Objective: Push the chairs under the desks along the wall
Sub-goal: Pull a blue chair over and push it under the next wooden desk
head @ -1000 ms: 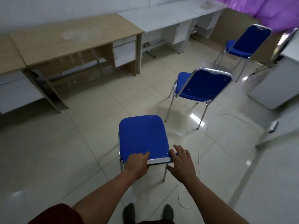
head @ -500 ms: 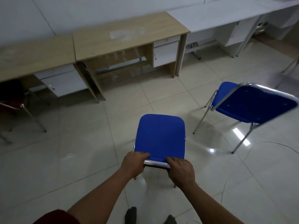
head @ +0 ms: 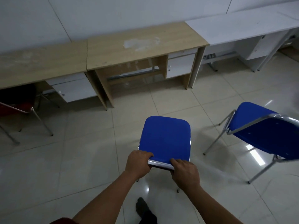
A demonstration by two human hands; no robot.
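Since half a second ago our view has swung left and closer: the wooden desk (head: 145, 46) now sits at upper centre, and the blue chair (head: 165, 138) we hold has turned to face its opening. Chair stands at centre frame on the tiled floor (head: 72, 159), well short of the desk; seat runs straight away from us toward the knee space, slightly right of it. Left hand (head: 137, 164) and right hand (head: 184, 172) both closed over the chrome top rail of the backrest, fingers curled over the front, about equally near, forearms extended. Second blue chair (head: 258, 135) waits at right; a red chair (head: 17, 104) is part-tucked at far left
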